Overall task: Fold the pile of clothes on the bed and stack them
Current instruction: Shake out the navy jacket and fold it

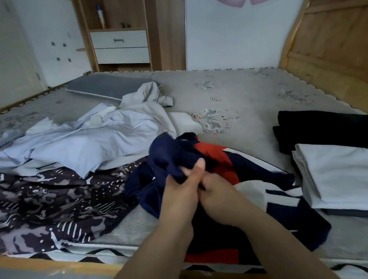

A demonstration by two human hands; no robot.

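Note:
A navy, red and white garment (249, 170) lies bunched at the bed's near edge. My left hand (183, 191) grips a raised fold of its navy cloth, thumb up. My right hand (219, 193) sits right beside it, fingers curled into the same cloth. To the left lie unfolded clothes: a dark patterned piece (45, 206) and pale blue and grey ones (79, 142). At the right stand a folded white stack (357, 171) and, behind it, a folded black piece (328, 128).
The grey mattress (242, 93) has bare room in the middle and at the back right. A grey flat cushion (109, 88) lies at the far side. A wooden headboard (341, 34) rises at the right, and a wardrobe with drawers (120, 46) stands behind the bed.

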